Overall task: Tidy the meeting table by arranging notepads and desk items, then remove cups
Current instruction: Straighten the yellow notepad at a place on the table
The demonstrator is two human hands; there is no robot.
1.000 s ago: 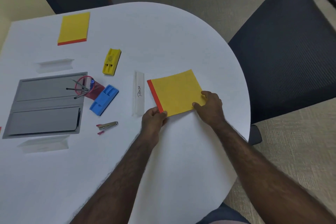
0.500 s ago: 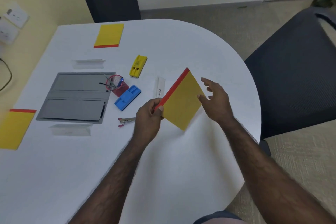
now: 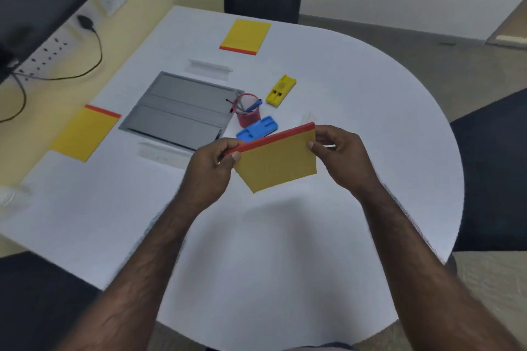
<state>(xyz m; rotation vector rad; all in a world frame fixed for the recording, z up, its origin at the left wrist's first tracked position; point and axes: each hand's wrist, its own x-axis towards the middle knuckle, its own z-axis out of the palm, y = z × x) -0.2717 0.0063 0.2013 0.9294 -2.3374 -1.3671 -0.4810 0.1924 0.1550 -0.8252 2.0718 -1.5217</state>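
Note:
A yellow notepad with a red spine (image 3: 278,162) hangs in the air above the white table (image 3: 256,236), red edge uppermost. My left hand (image 3: 212,167) pinches its left end at the spine. My right hand (image 3: 340,155) grips its right end. Two more yellow notepads lie flat: one (image 3: 246,35) at the far side, one (image 3: 85,132) at the left edge. A red mesh pen cup (image 3: 247,110) with pens stands by a blue holder (image 3: 256,131) and a yellow holder (image 3: 281,90). A blurred white cup (image 3: 11,196) sits at the far left.
A grey floor-box lid (image 3: 179,110) is set in the table's middle. Clear name stands (image 3: 209,65) (image 3: 162,152) lie beside it. Dark chairs stand at the right (image 3: 496,168), at the near left (image 3: 42,299) and behind the table. A wall socket strip with a cable is at the left.
The notepad went from flat on the table to lifted, then turned so its red spine is on top. My right hand came back onto it. The view swung left.

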